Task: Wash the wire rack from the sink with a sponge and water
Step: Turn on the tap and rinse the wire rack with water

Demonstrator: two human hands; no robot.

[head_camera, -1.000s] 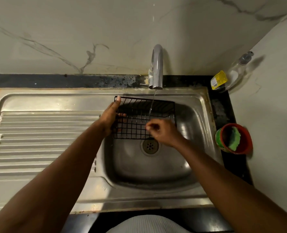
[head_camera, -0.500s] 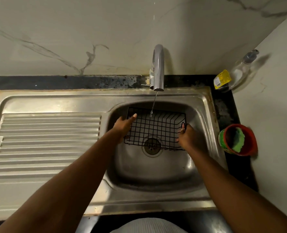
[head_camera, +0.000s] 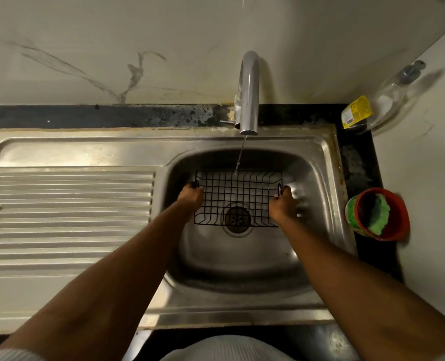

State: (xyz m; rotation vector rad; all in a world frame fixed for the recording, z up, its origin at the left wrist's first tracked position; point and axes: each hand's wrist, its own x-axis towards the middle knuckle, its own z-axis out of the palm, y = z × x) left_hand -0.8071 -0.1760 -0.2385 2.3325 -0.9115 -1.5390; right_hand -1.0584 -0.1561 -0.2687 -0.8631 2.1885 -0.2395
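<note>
A black wire rack [head_camera: 238, 194] lies flat low in the steel sink basin [head_camera: 245, 259], over the drain [head_camera: 237, 220]. My left hand [head_camera: 191, 198] grips its left edge and my right hand [head_camera: 281, 204] grips its right edge. A thin stream of water from the tap [head_camera: 248, 95] lands on the rack's far side. A green sponge [head_camera: 377, 214] sits in a red cup [head_camera: 396, 217] on the counter to the right of the sink.
A ribbed steel drainboard [head_camera: 73, 204] stretches to the left of the basin. A clear soap bottle with a yellow label [head_camera: 372, 108] leans in the back right corner. Marble walls close in behind and on the right.
The rack went from tilted up at the basin's left under the tap to lying flat over the drain. My right hand moved from the rack's middle to its right edge.
</note>
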